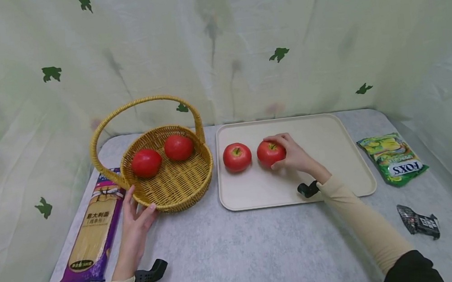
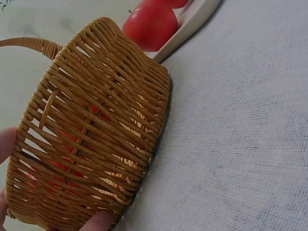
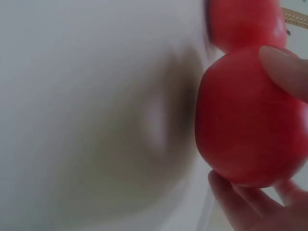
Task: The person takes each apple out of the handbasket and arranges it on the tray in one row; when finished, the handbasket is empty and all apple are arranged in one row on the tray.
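In the head view, my right hand (image 1: 292, 153) grips a red apple (image 1: 270, 154) on the white tray (image 1: 321, 150). Its thumb and fingers lie on opposite sides of that apple (image 3: 252, 120) in the right wrist view. A second apple (image 1: 237, 157) sits just left of it on the tray. At the left, my left hand (image 1: 134, 227) holds the near left side of a wicker basket (image 1: 177, 189), beside the foot of its tall handle. Two red apples, one left (image 1: 146, 162) and one farther right (image 1: 179, 147), lie inside. Fingers and thumb touch the basket's woven wall (image 2: 91, 130) in the left wrist view.
A purple pack of noodles (image 1: 95, 226) lies along the table's left side, its far end by the basket. Right of the tray are a green FOX'S bag (image 1: 393, 159) and a small black packet (image 1: 418, 222). A pale leaf-patterned curtain (image 1: 217, 51) hangs behind the table.
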The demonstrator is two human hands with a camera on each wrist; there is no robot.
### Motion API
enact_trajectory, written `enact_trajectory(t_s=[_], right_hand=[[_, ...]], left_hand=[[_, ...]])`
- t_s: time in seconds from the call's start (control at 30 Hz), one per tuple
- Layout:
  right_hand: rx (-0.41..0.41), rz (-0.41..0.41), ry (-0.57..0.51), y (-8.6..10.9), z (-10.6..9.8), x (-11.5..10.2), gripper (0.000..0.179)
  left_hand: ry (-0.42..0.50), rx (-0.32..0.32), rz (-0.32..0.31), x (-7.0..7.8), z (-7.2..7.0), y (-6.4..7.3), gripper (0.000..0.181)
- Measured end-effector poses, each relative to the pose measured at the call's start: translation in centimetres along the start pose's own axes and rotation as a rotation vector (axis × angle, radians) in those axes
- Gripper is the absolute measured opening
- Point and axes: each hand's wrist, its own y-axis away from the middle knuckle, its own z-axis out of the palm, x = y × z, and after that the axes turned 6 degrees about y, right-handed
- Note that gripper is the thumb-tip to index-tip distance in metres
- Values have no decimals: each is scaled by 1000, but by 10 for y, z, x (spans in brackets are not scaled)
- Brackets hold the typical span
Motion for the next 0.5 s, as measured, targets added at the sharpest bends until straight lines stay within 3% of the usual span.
enact_trajectory(t_s=[0.33, 0.5], right_hand=[[-67, -11, -2, 0, 0, 7, 73], [-7, -17, -52, -4, -6, 1, 68]], left_hand=[[-10, 1, -1, 0, 0, 0, 77], [-7, 5, -3, -1, -1, 0, 77]])
